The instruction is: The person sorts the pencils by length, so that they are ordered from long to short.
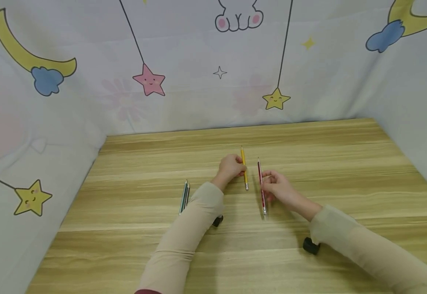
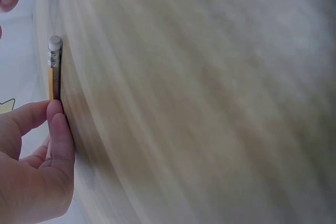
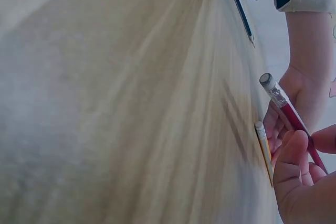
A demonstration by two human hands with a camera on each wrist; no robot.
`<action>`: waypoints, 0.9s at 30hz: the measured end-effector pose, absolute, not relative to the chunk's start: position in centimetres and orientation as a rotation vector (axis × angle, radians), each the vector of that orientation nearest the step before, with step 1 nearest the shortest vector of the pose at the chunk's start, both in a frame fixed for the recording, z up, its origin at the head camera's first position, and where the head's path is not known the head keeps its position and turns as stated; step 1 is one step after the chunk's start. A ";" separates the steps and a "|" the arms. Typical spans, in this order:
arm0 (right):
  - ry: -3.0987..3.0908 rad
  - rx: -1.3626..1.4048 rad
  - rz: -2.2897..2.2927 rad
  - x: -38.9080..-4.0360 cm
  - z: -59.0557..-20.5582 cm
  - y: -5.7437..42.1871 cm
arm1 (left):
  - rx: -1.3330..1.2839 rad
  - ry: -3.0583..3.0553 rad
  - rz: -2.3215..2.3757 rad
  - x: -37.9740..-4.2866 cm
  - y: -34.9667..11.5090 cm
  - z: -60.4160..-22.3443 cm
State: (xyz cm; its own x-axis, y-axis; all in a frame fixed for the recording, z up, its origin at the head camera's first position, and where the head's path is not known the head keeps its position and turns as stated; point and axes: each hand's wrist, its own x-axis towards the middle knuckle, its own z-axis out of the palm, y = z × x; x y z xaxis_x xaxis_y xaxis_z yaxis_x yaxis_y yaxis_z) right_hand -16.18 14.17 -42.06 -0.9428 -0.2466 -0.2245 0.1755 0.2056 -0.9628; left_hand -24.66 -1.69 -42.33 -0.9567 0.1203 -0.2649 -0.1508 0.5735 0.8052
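A yellow pencil point(image 1: 244, 157) lies near the middle of the table, its white eraser end toward the person. My left hand point(image 1: 231, 168) pinches it from the left between thumb and fingers, low at the wood. To the right, my right hand point(image 1: 277, 188) holds a dark red pencil point(image 1: 260, 175) between thumb and fingertips. In the right wrist view this red pencil point(image 3: 292, 115) is tilted and raised off the table, its eraser end toward the camera. Both pencils point away from the person, side by side and apart.
At the left, dark green pencils point(image 1: 184, 196) lie close together, partly hidden behind the left sleeve point(image 1: 202, 204). The wooden table point(image 1: 345, 171) meets a patterned cloth point(image 1: 199, 106) at its back and sides. Black wrist devices point(image 1: 311, 246) hang under both cuffs.
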 end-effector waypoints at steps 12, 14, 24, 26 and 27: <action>2.214 -0.055 -1.820 -18.3 -41.0 13.6 | -0.012 2.528 1.352 -24.4 -1.9 -42.2; 2.232 -0.051 -1.815 -18.7 -40.9 13.6 | -0.006 2.528 1.359 -24.4 -1.9 -42.2; 2.269 -0.128 -1.871 -20.2 -40.5 13.5 | 0.025 2.546 1.362 -24.5 -1.9 -42.3; 2.281 -0.133 -1.875 -20.5 -40.4 13.4 | 0.029 2.545 1.363 -24.5 -2.0 -42.4; 2.288 -0.137 -1.871 -20.6 -40.4 13.3 | 0.029 2.545 1.362 -24.5 -2.0 -42.4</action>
